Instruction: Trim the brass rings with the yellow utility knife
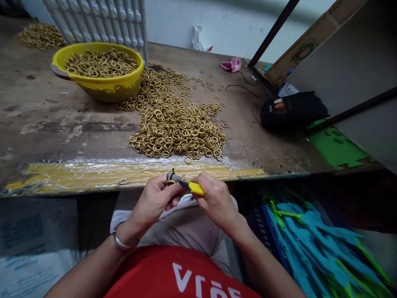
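My left hand [154, 199] is closed in a pinch on a small brass ring [170, 182] just below the table's front edge. My right hand [217, 199] grips a yellow-handled knife [196, 188], whose dark blade points left and meets the ring. Both hands hover over my lap. A large heap of brass rings [173, 120] lies on the worn wooden table [46, 124] right in front of my hands. A yellow basin [102, 74] full of more rings stands at the back left.
Another ring pile [40, 35] lies at the far left back. A white grille [99, 18] leans behind the basin. A black device [291, 109], a pink item [232, 64] and green foam [336, 147] sit on the right. Blue and green foam pieces [313, 244] fill a crate below.
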Tool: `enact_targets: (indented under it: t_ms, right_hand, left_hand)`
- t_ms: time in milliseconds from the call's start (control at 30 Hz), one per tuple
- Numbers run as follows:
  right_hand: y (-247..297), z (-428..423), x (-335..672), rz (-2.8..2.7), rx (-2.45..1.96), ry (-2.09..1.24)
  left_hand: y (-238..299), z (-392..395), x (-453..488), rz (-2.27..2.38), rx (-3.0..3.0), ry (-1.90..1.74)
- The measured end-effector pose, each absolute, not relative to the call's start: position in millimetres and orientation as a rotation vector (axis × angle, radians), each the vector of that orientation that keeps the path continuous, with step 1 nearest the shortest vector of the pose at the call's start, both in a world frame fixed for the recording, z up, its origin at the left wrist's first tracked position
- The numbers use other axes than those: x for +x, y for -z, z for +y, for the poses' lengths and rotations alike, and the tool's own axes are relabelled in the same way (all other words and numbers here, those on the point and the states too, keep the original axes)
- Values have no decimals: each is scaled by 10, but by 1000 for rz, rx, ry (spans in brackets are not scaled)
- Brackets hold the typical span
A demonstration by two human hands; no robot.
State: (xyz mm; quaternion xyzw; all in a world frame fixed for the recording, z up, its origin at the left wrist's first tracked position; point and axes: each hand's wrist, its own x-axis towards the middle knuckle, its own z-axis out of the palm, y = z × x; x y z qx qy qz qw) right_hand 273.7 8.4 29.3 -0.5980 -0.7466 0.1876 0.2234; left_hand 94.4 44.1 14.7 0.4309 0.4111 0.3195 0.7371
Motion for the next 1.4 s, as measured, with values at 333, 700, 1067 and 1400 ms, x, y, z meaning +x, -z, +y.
enact_targets:
  t_ms: [333, 700, 1067, 1400]
  right_hand:
    - [-258, 93, 2696, -2233, -1892, -200]
    - [-20, 600, 2980, -2136, -2155, -146]
    - [16, 833, 2755, -1812, -1854, -762]
    - [-111, 557, 2565, -692, -1229, -1939]
  left_hand:
    - [-244, 492, 908, 1003, 1319, -696]
    - [-268, 414, 789, 842, 1156, -556]
    - [34, 554, 766, 755, 695, -697]
    - [71, 429, 890, 1164, 1432, -881]
